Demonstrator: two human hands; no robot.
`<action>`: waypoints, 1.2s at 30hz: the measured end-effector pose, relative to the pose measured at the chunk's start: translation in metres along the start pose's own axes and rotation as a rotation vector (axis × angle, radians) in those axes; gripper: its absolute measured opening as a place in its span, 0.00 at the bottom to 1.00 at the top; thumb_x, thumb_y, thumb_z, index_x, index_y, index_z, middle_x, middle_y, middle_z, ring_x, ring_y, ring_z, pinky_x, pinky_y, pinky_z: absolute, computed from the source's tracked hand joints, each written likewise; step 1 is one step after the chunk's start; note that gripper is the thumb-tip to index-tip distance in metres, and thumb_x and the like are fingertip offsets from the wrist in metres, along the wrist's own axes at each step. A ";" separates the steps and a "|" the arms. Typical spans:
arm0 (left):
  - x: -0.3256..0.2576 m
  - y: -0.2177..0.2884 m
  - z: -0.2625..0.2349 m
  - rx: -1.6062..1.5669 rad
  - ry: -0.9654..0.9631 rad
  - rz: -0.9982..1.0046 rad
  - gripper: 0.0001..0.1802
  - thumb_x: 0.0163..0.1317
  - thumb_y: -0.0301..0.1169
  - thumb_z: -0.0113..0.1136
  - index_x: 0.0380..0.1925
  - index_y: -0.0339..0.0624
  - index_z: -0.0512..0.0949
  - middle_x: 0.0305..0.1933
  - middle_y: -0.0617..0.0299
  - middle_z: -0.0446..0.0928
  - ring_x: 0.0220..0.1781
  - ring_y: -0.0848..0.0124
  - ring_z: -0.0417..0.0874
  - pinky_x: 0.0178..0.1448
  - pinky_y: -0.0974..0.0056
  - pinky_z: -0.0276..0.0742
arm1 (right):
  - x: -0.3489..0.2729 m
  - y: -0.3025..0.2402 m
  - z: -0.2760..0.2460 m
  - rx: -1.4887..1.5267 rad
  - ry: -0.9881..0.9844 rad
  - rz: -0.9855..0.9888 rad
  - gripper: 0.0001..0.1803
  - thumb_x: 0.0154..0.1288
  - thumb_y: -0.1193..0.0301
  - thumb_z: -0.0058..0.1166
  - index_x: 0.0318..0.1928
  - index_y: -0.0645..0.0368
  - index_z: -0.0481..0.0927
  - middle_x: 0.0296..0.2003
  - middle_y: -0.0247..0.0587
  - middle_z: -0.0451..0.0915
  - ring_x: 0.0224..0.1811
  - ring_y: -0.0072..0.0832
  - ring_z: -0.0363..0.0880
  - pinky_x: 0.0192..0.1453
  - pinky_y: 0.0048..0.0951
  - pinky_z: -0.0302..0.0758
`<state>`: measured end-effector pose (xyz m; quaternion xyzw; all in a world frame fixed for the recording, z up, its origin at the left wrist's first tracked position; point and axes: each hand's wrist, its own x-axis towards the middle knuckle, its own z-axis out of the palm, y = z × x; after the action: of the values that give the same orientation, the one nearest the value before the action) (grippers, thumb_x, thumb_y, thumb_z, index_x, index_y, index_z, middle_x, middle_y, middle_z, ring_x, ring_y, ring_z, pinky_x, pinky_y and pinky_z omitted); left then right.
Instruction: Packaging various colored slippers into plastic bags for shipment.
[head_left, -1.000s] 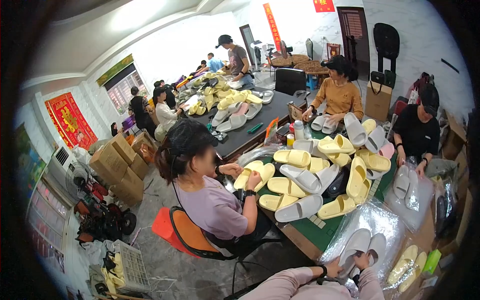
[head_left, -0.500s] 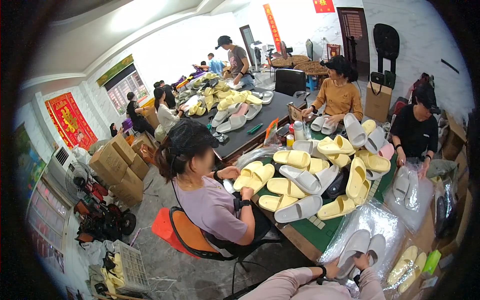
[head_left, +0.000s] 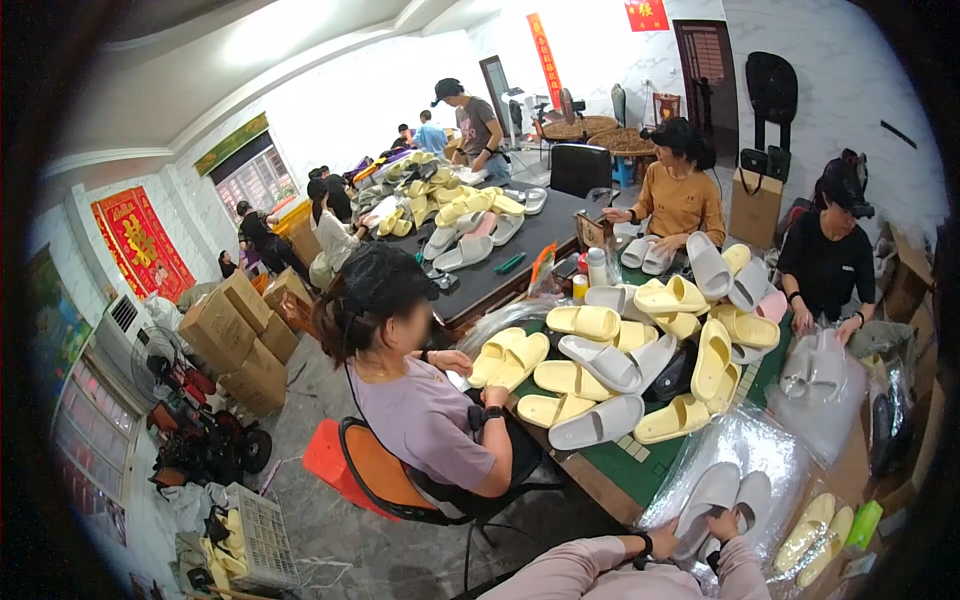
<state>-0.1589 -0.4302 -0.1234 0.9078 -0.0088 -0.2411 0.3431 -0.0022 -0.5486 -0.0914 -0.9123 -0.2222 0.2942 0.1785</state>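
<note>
A pair of grey slippers lies side by side on a clear plastic bag at the table's lower right. My left hand is closed at the near left edge of the left slipper, its fingertips partly hidden. Between the two slippers, my right hand has its fingers curled onto the right slipper. A bagged pair of yellow slippers lies to the right of my hands, beside a bright green object.
Yellow and grey slippers pile up on the green table. A person in lilac sits left, one in orange across, one in black at right handling bagged slippers. Cardboard boxes and a crate stand left.
The co-worker in lilac has drawn both hands back from the yellow slippers, which stay on the table edge. At right, the co-worker's head has lifted and the bagged slippers shifted. My hands hold still.
</note>
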 end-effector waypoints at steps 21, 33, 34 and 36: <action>0.004 0.013 -0.005 0.138 -0.096 -0.042 0.21 0.52 0.32 0.54 0.48 0.41 0.72 0.65 0.22 0.34 0.64 0.34 0.55 0.66 0.48 0.57 | -0.005 -0.011 -0.026 0.659 0.821 -0.339 0.13 0.60 0.78 0.47 0.45 0.69 0.69 0.39 0.47 0.70 0.42 0.36 0.71 0.48 0.32 0.66; 0.016 0.002 0.021 0.298 -0.008 -0.040 0.28 0.50 0.36 0.53 0.55 0.49 0.70 0.70 0.49 0.48 0.68 0.42 0.52 0.70 0.46 0.44 | -0.084 -0.086 -0.077 1.113 0.397 -0.309 0.16 0.65 0.74 0.45 0.51 0.69 0.67 0.46 0.43 0.72 0.48 0.28 0.69 0.53 0.27 0.65; 0.017 0.009 0.018 0.309 -0.013 -0.018 0.28 0.50 0.36 0.53 0.55 0.49 0.70 0.70 0.49 0.48 0.68 0.42 0.52 0.70 0.46 0.44 | -0.052 -0.039 -0.049 1.180 0.431 -0.288 0.17 0.65 0.72 0.45 0.52 0.68 0.67 0.47 0.42 0.72 0.49 0.27 0.69 0.54 0.27 0.64; 0.008 0.002 0.019 0.471 0.037 0.016 0.29 0.56 0.36 0.45 0.61 0.51 0.61 0.70 0.48 0.50 0.68 0.48 0.54 0.69 0.41 0.44 | -0.065 -0.046 -0.057 1.180 0.379 -0.382 0.17 0.67 0.70 0.43 0.51 0.68 0.68 0.47 0.42 0.72 0.49 0.28 0.69 0.55 0.27 0.63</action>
<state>-0.1600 -0.4445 -0.1382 0.9669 -0.0656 -0.2131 0.1239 -0.0282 -0.5545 0.0032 -0.6413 -0.1461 0.1639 0.7352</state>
